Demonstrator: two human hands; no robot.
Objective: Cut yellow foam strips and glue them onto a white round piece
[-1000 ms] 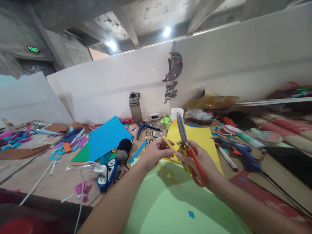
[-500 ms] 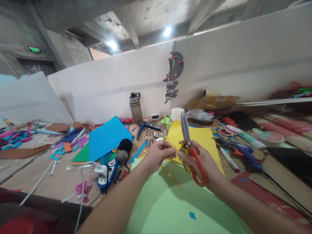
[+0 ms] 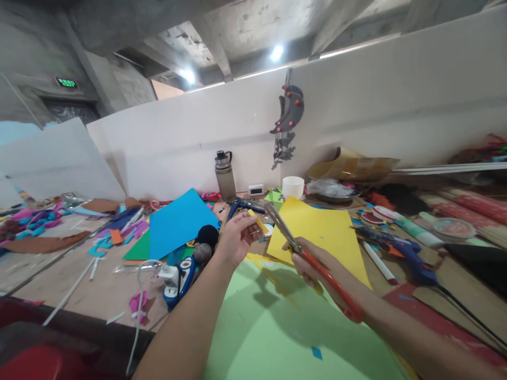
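My left hand (image 3: 236, 238) is raised over the table and pinches a small yellow piece of craft paper (image 3: 259, 222). To its right, my right hand (image 3: 312, 258) is closed around scissors (image 3: 331, 281) with red handles, their blades pointing up and left, apart from the yellow piece. A bit of yellow (image 3: 318, 288) shows under the right hand; whether the fingers hold it is unclear. Beneath both hands lies a light green sheet (image 3: 253, 338) with a blue scrap (image 3: 317, 352) and a thin yellow strip (image 3: 279, 285). Behind the right hand is a yellow sheet (image 3: 320, 224).
Blue sheets (image 3: 180, 221) and a blue power strip (image 3: 180, 285) with a white cable lie left. A bottle (image 3: 225, 179), white cups (image 3: 293, 187) and a small white clock (image 3: 255, 190) stand at the back. A glue gun (image 3: 412, 256) and marker (image 3: 380, 264) lie right.
My hands have moved apart. The left has gone left and up with the yellow piece; the right has tipped the scissors leftward, away from it. The view has shifted slightly.
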